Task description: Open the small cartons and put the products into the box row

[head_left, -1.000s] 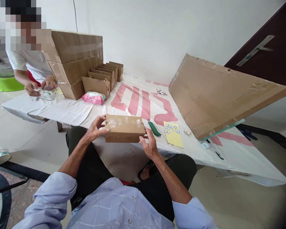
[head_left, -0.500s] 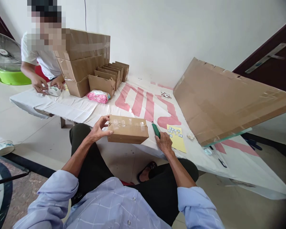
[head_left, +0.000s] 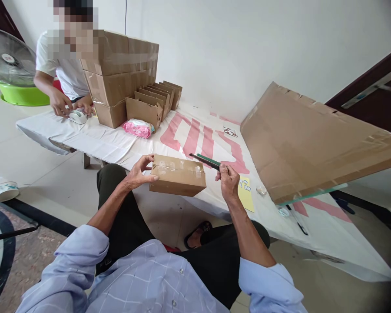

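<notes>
My left hand (head_left: pixel 140 172) grips the left end of a small brown cardboard box (head_left: pixel 177 174), thumb on the near side and fingers behind. Clear tape runs along the top of the box, which sits at the table's front edge. A green utility knife (head_left: pixel 208 161) is held in my right hand (head_left: pixel 228 178), just right of the box and apart from it. Its dark blade points left, over the far right corner of the box. Beneath and beside my right hand lies a yellow sheet (head_left: pixel 246 198) with blue-outlined stickers, partly covered by the hand.
Stacked cartons (head_left: pixel 117 82) and a row of open boxes (head_left: pixel 143 111) stand at the back left, near a pink wipes pack (head_left: pixel 138 128). A co-worker (head_left: pixel 65 74) handles a white object behind them. A large cardboard sheet (head_left: pixel 313 148) leans at right; a black pen-like item (head_left: pixel 298 221) lies below.
My right hand has lifted the utility knife off the table area and turned it, so the blade now points left towards the box. My left hand still grips the box.
</notes>
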Tool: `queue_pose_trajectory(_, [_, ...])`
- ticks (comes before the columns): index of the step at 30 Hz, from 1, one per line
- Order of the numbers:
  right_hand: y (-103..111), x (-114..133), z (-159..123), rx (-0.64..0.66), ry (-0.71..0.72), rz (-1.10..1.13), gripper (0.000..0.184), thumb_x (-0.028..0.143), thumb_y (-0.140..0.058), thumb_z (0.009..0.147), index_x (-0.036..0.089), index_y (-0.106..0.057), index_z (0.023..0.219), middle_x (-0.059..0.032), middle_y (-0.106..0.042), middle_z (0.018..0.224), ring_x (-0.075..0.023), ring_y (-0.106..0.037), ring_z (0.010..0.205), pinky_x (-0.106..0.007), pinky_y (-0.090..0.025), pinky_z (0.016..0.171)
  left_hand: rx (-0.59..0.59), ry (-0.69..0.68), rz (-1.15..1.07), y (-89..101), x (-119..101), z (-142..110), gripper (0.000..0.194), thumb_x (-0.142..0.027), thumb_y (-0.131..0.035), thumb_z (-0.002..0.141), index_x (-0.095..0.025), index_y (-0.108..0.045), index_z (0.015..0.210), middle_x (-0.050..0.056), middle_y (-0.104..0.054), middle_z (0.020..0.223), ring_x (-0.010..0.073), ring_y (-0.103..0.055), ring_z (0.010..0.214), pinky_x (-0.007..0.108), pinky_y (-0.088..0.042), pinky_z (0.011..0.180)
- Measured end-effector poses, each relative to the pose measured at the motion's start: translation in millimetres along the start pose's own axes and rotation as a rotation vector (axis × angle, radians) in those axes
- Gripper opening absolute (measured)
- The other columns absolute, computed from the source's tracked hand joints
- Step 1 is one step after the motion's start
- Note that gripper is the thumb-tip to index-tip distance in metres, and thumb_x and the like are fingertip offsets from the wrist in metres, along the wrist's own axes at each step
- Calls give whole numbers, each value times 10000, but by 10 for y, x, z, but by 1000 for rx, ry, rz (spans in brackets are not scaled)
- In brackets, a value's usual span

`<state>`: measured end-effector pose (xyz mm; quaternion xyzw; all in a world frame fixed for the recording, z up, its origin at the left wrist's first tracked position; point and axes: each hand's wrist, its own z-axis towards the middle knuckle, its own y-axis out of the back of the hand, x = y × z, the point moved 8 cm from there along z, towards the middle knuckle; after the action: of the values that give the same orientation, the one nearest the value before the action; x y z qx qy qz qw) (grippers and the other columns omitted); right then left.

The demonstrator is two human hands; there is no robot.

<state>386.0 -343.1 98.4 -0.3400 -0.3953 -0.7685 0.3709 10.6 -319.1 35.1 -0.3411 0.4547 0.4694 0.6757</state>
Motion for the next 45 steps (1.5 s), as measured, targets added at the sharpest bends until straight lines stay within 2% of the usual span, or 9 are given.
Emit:
queue_pose_trajectory(2, [-220,232,-13,120,17,83,574,767,-596,1025,237,-638,806,21,-554,631,-166,-516,588,-304,-454,597,4,3,1,-2,0,7,684,-532,-1001,702,-262,-538,1126,139,-530,1674,377,-526,1558,476,-507,1143])
queue_pose_trajectory(5, [-421,438,-50,234,49,50,605,790,-590,1020,226,-684,821,15,-560,619,-167,-520,599,-304,-477,604,-2,19,14,9,21,17,696,-533,-1008,689,-262,-539,1127,139,-513,1694,386,-511,1572,474,-505,1144])
queue_pose_trajectory(9, [-459,580,-48,304,126,-118,540,706,-558,1055,210,-757,982,-10,-669,727,-193,-605,691,-316,-514,671,2,34,24,9,46,34,713,-517,-1009,680,-266,-541,1155,146,-483,1716,393,-498,1582,465,-505,1136])
queue_pose_trajectory(12, [-487,689,-40,388,194,-204,402,576,-609,1046,218,-786,1079,-53,-797,948,-240,-716,867,-349,-574,797,0,29,26,2,40,42,710,-516,-1000,683,-267,-537,1160,142,-496,1700,387,-494,1583,455,-502,1132])
queue_pose_trajectory(15, [-563,801,-61,478,261,-239,310,469,-668,1009,234,-813,1147,-77,-839,1131,-281,-763,1026,-393,-600,935,-6,36,33,-2,30,39,711,-516,-998,677,-262,-532,1151,142,-495,1695,381,-504,1563,453,-494,1136])
queue_pose_trajectory(19, [-616,918,-88,494,297,-216,288,423,-642,1021,241,-829,1145,-73,-849,1147,-286,-787,1053,-408,-615,975,-2,36,42,-7,5,29,687,-499,-996,675,-254,-527,1114,148,-506,1686,374,-532,1528,453,-491,1129])
queue_pose_trajectory(27, [-736,1136,-98,572,345,-186,251,348,-641,1000,226,-834,1102,-60,-855,1092,-262,-784,951,-375,-606,881,-14,21,57,14,12,44,643,-474,-988,677,-240,-537,1072,157,-537,1656,361,-568,1490,445,-505,1119])
queue_pose_trajectory(37, [-940,1283,-50,639,385,-228,270,392,-627,1022,207,-814,1085,-56,-819,947,-225,-729,825,-333,-543,771,-7,28,46,6,9,40,624,-482,-974,707,-238,-556,1100,148,-521,1677,361,-558,1505,458,-511,1138])
queue_pose_trajectory(45, [-1020,1340,-26,662,398,-257,262,386,-616,1025,216,-813,1059,-68,-828,1005,-243,-742,884,-342,-541,805,-8,15,47,4,17,35,625,-500,-974,720,-240,-560,1110,149,-525,1677,365,-557,1509,462,-502,1136])
